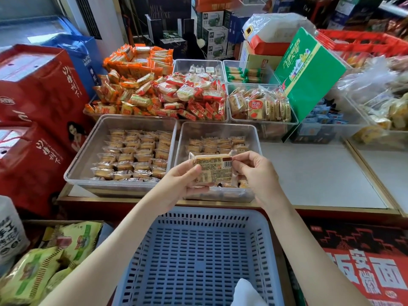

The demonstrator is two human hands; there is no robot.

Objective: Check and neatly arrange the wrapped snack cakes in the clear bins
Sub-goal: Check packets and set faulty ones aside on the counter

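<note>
Basket [198, 250] below left hand [183, 182], right hand [258, 171], snack cake [213, 167] between

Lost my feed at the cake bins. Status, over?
Left hand and right hand hold one wrapped cake, barcode up, over right clear bin. Left clear bin rows neat. Nothing blocking.

Bright, even light, faint shadows, mild glare on the clear bins [87, 151], bowed edges, background slightly soft.
</note>
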